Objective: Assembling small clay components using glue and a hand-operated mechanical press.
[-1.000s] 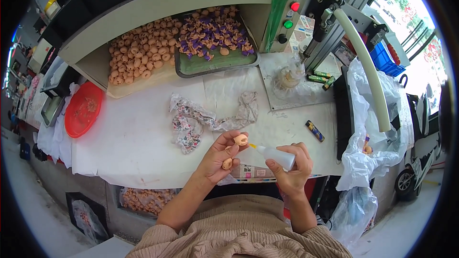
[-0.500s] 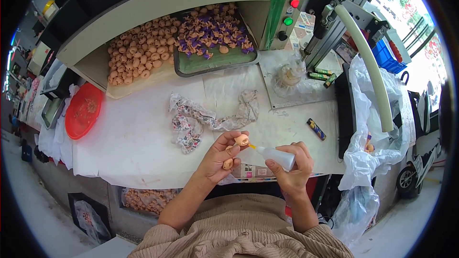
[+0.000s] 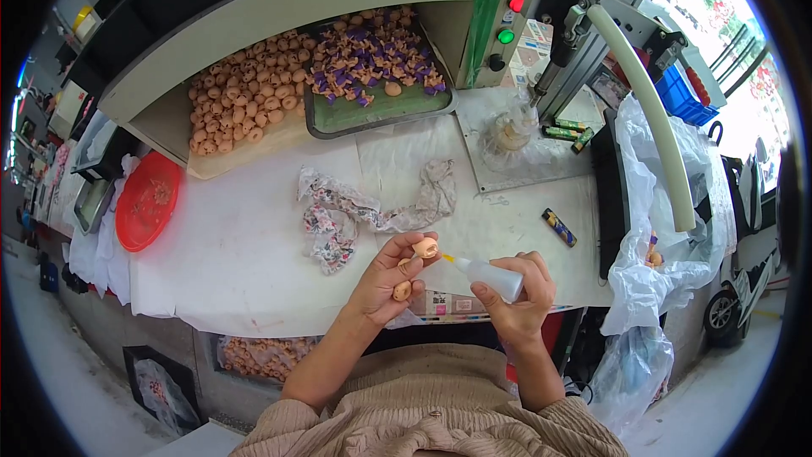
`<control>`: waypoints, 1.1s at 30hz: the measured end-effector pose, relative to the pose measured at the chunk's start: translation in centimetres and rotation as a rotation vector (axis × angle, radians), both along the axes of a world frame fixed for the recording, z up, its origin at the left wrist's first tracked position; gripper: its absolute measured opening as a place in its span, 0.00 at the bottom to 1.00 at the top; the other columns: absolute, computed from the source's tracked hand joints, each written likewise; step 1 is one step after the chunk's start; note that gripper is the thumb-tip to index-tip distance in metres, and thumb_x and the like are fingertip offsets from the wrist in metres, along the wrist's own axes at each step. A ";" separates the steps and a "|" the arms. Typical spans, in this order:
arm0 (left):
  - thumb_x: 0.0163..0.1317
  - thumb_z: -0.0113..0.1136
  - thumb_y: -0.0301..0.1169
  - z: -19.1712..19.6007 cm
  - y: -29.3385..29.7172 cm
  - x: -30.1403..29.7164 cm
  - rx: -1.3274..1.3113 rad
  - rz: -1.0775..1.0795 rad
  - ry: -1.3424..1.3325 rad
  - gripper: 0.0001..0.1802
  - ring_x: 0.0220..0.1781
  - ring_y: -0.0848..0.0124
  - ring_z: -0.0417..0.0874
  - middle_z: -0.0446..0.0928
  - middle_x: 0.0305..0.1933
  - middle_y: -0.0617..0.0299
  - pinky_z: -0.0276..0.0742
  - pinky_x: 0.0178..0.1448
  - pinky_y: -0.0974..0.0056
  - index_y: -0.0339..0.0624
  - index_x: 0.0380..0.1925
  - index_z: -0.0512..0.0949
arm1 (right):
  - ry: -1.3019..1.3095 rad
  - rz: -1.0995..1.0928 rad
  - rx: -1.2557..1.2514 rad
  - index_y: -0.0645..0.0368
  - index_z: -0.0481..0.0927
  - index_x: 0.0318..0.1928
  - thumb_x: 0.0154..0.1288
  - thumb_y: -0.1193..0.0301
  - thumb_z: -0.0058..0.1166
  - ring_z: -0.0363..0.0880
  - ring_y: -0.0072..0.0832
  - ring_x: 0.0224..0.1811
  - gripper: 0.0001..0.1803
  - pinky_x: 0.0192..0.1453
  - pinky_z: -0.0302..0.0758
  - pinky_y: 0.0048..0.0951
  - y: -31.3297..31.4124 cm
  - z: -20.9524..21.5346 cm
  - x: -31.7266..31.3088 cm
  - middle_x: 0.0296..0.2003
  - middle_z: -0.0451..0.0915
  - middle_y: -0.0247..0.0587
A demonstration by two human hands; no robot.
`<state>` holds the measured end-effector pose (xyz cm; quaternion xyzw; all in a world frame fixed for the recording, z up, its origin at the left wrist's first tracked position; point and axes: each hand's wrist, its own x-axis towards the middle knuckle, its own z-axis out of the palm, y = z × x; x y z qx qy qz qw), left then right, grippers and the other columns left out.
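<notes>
- Our left hand (image 3: 378, 284) has its grip pinched, thumb and fingers closed around a peach-coloured, rounded hollow piece (image 3: 425, 248), its hole facing about three o'clock.
- At seven o'clock from that, in the same hand, we hold a second peach-coloured rounded piece (image 3: 402, 290) against the lower fingers.
- Our right hand (image 3: 523, 296) has its grip wrapped around a translucent white plastic squeeze bottle (image 3: 495, 279); we cannot tell how hard it is pressed.
- The bottle's thin yellow nozzle (image 3: 450, 259) points to ten o'clock, its tip just beside the hollow piece's hole.
- Both hands are above the near edge of the white-covered table (image 3: 245, 245).
- At twelve o'clock from our left hand lies a crumpled, floral-print cloth strip (image 3: 389, 217), and beyond it a dark-rimmed green tray (image 3: 359, 115) bearing small purple-and-peach pieces (image 3: 372, 68).
- At eleven o'clock we see a heap of peach-coloured hollow pieces (image 3: 245, 97).
- At one o'clock from our right hand lies a dark, patterned slim cylinder (image 3: 559, 228).
</notes>
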<state>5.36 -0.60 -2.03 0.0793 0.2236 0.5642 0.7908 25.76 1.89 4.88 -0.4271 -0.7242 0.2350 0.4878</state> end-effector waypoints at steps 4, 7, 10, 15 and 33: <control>0.63 0.53 0.18 0.0 0.0 -0.1 0.003 -0.001 -0.006 0.20 0.60 0.69 0.74 0.69 0.62 0.61 0.76 0.32 0.78 0.50 0.53 0.73 | 0.004 0.015 -0.010 0.60 0.80 0.34 0.44 0.71 0.73 0.71 0.27 0.21 0.16 0.24 0.66 0.26 -0.1 0.2 -0.1 0.23 0.74 0.37; 0.63 0.54 0.19 0.2 0.0 -0.2 0.004 -0.007 -0.003 0.19 0.61 0.70 0.74 0.70 0.62 0.63 0.75 0.33 0.78 0.50 0.52 0.73 | -0.002 0.003 -0.018 0.60 0.80 0.34 0.44 0.70 0.73 0.71 0.27 0.21 0.17 0.24 0.66 0.26 -0.1 0.1 -0.1 0.23 0.74 0.37; 0.64 0.54 0.19 0.2 0.0 -0.3 0.001 -0.015 0.000 0.18 0.61 0.71 0.74 0.70 0.62 0.64 0.75 0.34 0.77 0.50 0.52 0.73 | -0.006 -0.006 0.004 0.60 0.80 0.34 0.45 0.70 0.73 0.70 0.27 0.21 0.17 0.24 0.65 0.26 0.0 0.0 -0.1 0.23 0.74 0.37; 0.64 0.54 0.19 0.2 0.0 -0.5 0.002 -0.015 -0.002 0.18 0.61 0.71 0.74 0.70 0.62 0.64 0.75 0.34 0.77 0.50 0.52 0.73 | 0.022 -0.028 -0.041 0.62 0.79 0.33 0.45 0.70 0.73 0.70 0.27 0.24 0.17 0.28 0.66 0.26 -0.2 -0.1 -0.2 0.25 0.74 0.37; 0.70 0.50 0.33 3.2 -1.9 -3.8 -0.080 0.037 -0.383 0.17 0.47 0.70 0.76 0.74 0.50 0.56 0.71 0.29 0.75 0.46 0.58 0.69 | -0.241 -0.001 -0.222 0.63 0.77 0.40 0.57 0.72 0.61 0.76 0.39 0.37 0.12 0.43 0.72 0.33 6.4 -2.3 -4.7 0.37 0.79 0.47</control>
